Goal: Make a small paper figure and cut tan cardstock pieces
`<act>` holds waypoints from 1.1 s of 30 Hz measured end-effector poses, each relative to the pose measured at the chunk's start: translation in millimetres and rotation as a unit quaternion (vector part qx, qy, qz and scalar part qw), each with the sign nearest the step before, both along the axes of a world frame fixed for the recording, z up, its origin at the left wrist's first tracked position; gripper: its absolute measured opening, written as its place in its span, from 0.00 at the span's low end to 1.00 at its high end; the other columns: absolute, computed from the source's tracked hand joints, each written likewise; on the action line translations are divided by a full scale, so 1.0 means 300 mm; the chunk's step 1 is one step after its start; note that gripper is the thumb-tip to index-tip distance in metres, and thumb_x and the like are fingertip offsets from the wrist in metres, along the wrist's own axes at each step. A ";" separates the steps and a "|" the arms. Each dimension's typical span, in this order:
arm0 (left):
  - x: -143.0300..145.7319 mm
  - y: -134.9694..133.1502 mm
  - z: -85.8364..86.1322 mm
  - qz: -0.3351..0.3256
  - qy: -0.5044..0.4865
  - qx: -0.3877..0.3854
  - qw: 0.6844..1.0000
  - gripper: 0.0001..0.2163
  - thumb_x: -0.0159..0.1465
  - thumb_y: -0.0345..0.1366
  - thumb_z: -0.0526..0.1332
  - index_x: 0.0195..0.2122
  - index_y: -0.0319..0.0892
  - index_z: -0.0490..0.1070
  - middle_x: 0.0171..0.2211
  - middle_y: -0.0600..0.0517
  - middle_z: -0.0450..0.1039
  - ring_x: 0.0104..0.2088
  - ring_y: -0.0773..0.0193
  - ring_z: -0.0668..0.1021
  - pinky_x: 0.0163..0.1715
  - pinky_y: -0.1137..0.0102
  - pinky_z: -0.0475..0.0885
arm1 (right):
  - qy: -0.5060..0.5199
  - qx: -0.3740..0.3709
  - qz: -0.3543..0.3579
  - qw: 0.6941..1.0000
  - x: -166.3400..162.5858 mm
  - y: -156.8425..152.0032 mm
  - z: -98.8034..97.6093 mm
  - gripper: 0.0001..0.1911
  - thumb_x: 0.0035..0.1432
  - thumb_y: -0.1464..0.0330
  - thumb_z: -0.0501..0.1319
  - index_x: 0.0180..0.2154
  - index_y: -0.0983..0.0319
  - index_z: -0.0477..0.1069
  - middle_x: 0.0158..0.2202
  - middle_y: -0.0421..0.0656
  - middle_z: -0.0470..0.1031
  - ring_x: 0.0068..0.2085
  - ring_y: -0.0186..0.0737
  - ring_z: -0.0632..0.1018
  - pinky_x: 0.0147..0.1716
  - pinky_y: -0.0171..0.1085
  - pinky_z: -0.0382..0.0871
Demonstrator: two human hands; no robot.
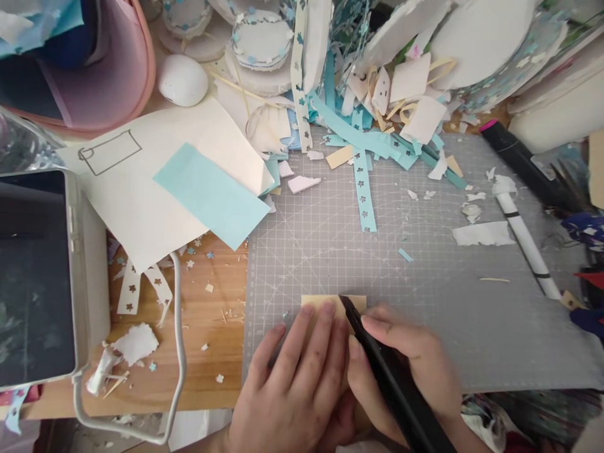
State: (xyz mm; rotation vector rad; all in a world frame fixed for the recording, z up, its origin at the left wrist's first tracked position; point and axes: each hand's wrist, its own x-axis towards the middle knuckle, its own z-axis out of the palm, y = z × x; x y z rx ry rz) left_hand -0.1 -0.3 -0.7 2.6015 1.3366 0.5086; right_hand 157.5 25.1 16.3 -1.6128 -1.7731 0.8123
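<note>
I see the left hand (302,380) laid flat, fingers slightly spread, over the tan card (355,303) on the gray cutting mat (491,340), near its front edge. Right hand (419,365) is wrapped around the black knife (394,387), blade tip at the card's far edge.

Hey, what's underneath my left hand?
A tan piece lies partly under the left hand, its far edge showing, on the gray cutting mat. Whatever the palm covers can't be seen.
</note>
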 end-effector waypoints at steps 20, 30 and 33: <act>-0.001 -0.001 -0.010 -0.007 -0.010 0.009 1.000 0.21 0.70 0.38 0.50 0.57 0.35 0.73 0.58 0.46 0.74 0.59 0.56 0.69 0.68 0.63 0.45 | -0.055 0.033 -0.022 0.998 -0.010 -0.050 -0.040 0.10 0.57 0.71 0.55 0.25 0.57 0.59 0.20 0.39 0.65 0.21 0.36 0.69 0.20 0.37 0.64; 0.002 0.001 -0.015 -0.003 -0.014 0.015 1.000 0.21 0.71 0.38 0.48 0.56 0.35 0.74 0.57 0.46 0.75 0.58 0.56 0.70 0.67 0.63 0.46 | -0.081 0.027 0.015 0.996 0.003 -0.056 -0.022 0.09 0.58 0.73 0.56 0.27 0.58 0.59 0.22 0.39 0.65 0.23 0.35 0.68 0.22 0.37 0.63; 0.002 0.001 -0.014 -0.005 -0.017 0.014 1.000 0.21 0.71 0.39 0.48 0.56 0.35 0.74 0.57 0.45 0.75 0.59 0.56 0.69 0.67 0.62 0.46 | -0.092 0.015 0.059 0.994 0.017 -0.051 -0.008 0.09 0.57 0.75 0.56 0.28 0.58 0.59 0.23 0.39 0.66 0.23 0.34 0.69 0.21 0.36 0.64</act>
